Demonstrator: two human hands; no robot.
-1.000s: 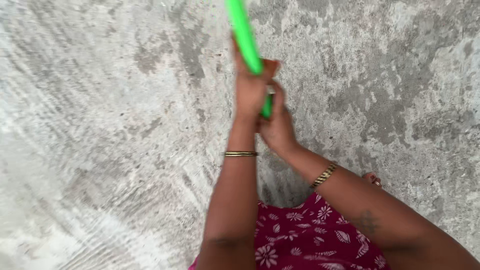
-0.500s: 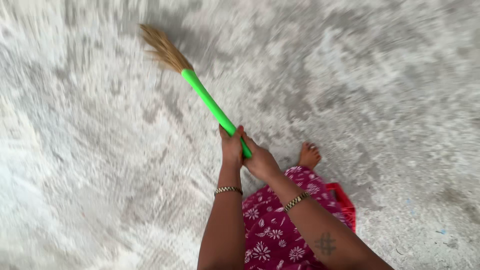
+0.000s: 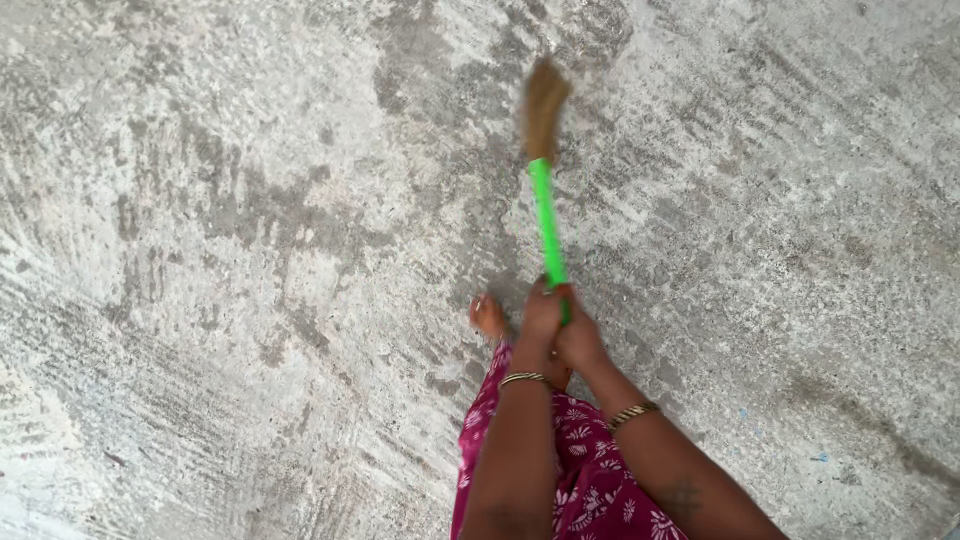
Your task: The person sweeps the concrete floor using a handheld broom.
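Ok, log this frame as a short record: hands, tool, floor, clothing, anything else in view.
left hand: shut on broom handle
right hand: shut on broom handle, just beside the left
broom: green handle, straw-coloured head pointing away, blurred
floor: bare grey concrete, patchy
clothing: magenta floral fabric
wrists: a bangle on each
foot: bare, left of hands

A thin gold bangle [image 3: 525, 378] circles the wrist just behind the left hand [image 3: 543, 312]; a beaded gold bracelet [image 3: 633, 412] sits behind the right hand [image 3: 580, 340]. Below them, a magenta white-flowered cloth garment [image 3: 590, 480].
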